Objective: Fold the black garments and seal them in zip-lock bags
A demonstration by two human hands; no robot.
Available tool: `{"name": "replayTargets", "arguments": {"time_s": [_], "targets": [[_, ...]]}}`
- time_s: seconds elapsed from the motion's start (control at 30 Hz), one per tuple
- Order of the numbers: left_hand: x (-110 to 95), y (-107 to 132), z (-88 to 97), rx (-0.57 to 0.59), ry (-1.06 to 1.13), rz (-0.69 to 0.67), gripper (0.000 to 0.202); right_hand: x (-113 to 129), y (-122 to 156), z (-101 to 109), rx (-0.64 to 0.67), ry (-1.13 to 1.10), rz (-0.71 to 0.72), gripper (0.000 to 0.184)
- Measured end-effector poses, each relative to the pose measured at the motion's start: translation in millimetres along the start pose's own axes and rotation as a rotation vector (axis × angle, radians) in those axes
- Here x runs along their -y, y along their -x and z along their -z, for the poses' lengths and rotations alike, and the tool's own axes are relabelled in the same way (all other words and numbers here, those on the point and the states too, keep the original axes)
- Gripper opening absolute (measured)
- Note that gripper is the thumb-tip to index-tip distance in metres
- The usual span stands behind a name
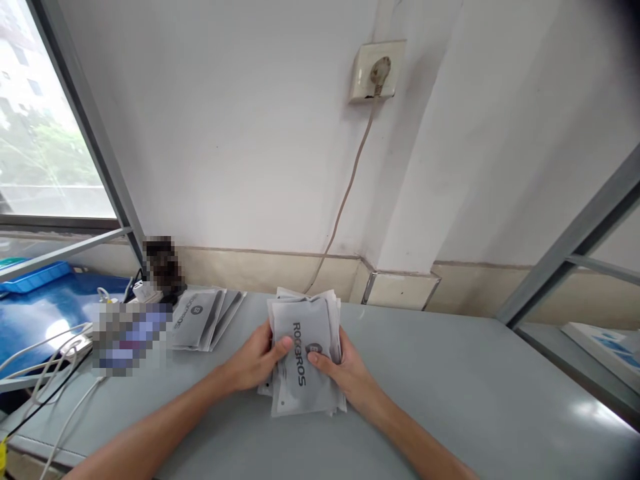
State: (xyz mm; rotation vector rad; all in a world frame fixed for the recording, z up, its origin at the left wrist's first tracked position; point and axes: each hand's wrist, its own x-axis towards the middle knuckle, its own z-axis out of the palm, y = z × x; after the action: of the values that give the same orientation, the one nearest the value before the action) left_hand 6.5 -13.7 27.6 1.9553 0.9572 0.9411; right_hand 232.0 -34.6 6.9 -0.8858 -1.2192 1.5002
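Observation:
A stack of grey ROCKBROS packets point(304, 333) rests on the grey table point(450, 387) in front of me. My left hand point(255, 363) grips its left side, thumb on the top packet. My right hand point(345, 375) grips the right side, thumb pressed near the round logo. Both hands are closed around the stack. A second, fanned pile of the same packets point(203, 319) lies flat on the table to the left, apart from my hands.
White cables point(55, 363) and a power strip lie at the table's left edge beside a blue surface point(40, 313). A wall socket point(376, 70) with a cord hangs above. A window is at left, a metal frame point(570, 247) at right.

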Motion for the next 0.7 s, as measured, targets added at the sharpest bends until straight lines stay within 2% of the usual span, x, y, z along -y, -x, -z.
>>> {"name": "replayTargets", "arguments": {"time_s": [0.03,0.07,0.1,0.17,0.2,0.3,0.4,0.57,0.7], "targets": [[0.6,-3.2,12.1,0.006,-0.110,-0.013,0.055,-1.7,-1.8,1.3,-0.030,-0.017,-0.026,0.070],[2.3,-6.3,26.6,-0.063,-0.287,-0.008,0.060,-2.9,-3.3,2.8,-0.056,-0.024,-0.046,0.069],[5.3,-9.0,42.5,-0.168,-0.519,0.033,0.056,-3.6,-4.6,4.3,-0.082,-0.028,-0.062,0.068],[15.3,-12.2,73.6,-0.390,-1.033,0.218,0.045,-3.7,-6.6,6.9,-0.125,-0.031,-0.089,0.066],[22.0,-12.2,86.4,-0.441,-1.110,0.293,0.042,-3.3,-7.4,7.7,-0.148,-0.031,-0.096,0.065],[44.2,-7.1,105.0,-0.454,-1.189,0.430,0.039,-1.9,-8.8,8.2,-0.203,-0.043,-0.113,0.064],[59.8,-3.0,98.8,-0.401,-1.204,0.475,0.040,-0.8,-8.6,7.0,-0.201,-0.062,-0.125,0.064],[64.4,-10.5,88.2,-0.279,-1.131,0.415,0.039,1.3,-8.1,6.3,-0.217,-0.044,-0.132,0.061],[64.2,-12.3,95.0,-0.289,-1.058,0.492,0.063,2.5,-8.5,6.4,-0.214,-0.051,-0.133,0.059]]}}
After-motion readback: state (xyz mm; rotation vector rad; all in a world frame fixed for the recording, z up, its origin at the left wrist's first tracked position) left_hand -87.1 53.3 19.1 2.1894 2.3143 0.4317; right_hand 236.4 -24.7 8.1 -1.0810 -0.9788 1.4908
